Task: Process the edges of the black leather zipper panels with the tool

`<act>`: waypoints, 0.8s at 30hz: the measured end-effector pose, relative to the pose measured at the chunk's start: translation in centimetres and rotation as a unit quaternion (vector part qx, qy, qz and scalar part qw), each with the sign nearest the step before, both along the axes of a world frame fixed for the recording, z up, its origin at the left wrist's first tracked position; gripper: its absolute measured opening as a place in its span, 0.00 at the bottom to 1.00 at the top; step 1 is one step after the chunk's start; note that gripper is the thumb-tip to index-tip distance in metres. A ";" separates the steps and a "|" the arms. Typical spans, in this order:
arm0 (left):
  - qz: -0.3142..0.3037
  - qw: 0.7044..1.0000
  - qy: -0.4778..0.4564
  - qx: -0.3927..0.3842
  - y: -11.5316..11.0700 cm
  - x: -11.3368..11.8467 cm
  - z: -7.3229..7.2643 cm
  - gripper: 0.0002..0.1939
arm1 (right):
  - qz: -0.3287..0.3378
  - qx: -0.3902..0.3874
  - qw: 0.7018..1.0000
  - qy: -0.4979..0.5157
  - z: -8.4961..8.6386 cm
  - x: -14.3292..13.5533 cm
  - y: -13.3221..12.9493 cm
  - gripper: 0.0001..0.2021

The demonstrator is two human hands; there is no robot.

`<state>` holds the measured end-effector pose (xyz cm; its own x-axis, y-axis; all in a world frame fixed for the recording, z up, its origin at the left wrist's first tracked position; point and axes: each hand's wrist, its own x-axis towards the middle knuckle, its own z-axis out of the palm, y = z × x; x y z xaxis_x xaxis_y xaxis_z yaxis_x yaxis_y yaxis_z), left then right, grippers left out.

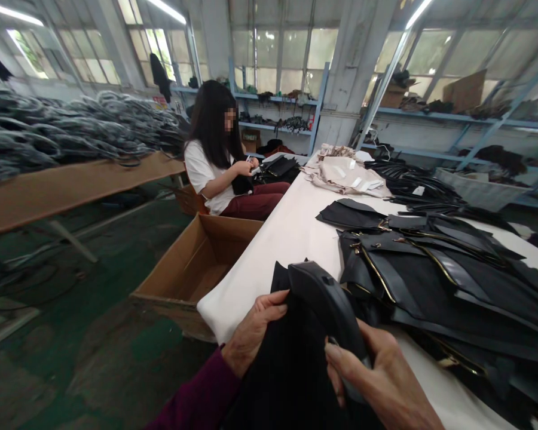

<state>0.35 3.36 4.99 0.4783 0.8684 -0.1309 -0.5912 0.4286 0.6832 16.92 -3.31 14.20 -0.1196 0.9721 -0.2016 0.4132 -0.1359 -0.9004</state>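
A black fabric piece (pixel 291 364) hangs in front of me at the table's near edge. My left hand (pixel 255 331) pinches its upper left edge between thumb and fingers. In my right hand (pixel 381 373) is a curved black tool (pixel 325 298), its handle wrapped by the fingers. The tool's upper end lies against the top of the fabric, close to my left fingertips. What its jaws or tip hold cannot be made out. Right of my hands, black pieces with gold zippers (pixel 425 269) are piled on the white table (pixel 296 233).
An open cardboard box (pixel 170 269) stands on the floor left of the table. Beyond it a seated person (pixel 219 179) handles dark material. Beige pieces (pixel 345 173) and black strips (pixel 412 182) lie farther back; grey bundles (pixel 63 131) cover a brown table (pixel 72 185).
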 end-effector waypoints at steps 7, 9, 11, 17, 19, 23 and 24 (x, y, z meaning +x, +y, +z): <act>-0.041 0.997 -0.039 0.043 -0.6 -0.2 1.1 0.26 | -0.051 0.037 0.998 -0.011 1.7 3.4 -1.1 0.15; -0.046 0.997 -0.044 0.050 -0.8 -0.3 1.2 0.27 | -0.049 0.030 0.998 -0.005 1.9 3.9 -1.8 0.16; -0.053 0.996 -0.038 0.055 -1.1 -0.3 1.3 0.27 | -0.038 0.027 0.999 0.010 2.0 3.8 -2.1 0.16; -0.088 0.993 -0.012 0.076 -2.2 -0.8 1.6 0.25 | -0.020 0.005 0.999 0.045 2.6 1.8 -1.6 0.14; -0.088 0.993 0.004 0.082 -1.7 -1.1 1.7 0.25 | -0.046 0.026 0.998 0.044 3.2 1.8 -1.7 0.14; -0.071 0.991 0.023 0.114 1.6 -1.4 1.9 0.26 | -0.128 0.055 0.990 -0.035 3.5 3.8 -3.6 0.18; -0.066 0.990 0.022 0.123 2.7 -1.4 2.0 0.26 | -0.138 0.041 0.987 -0.064 3.1 4.6 -4.4 0.20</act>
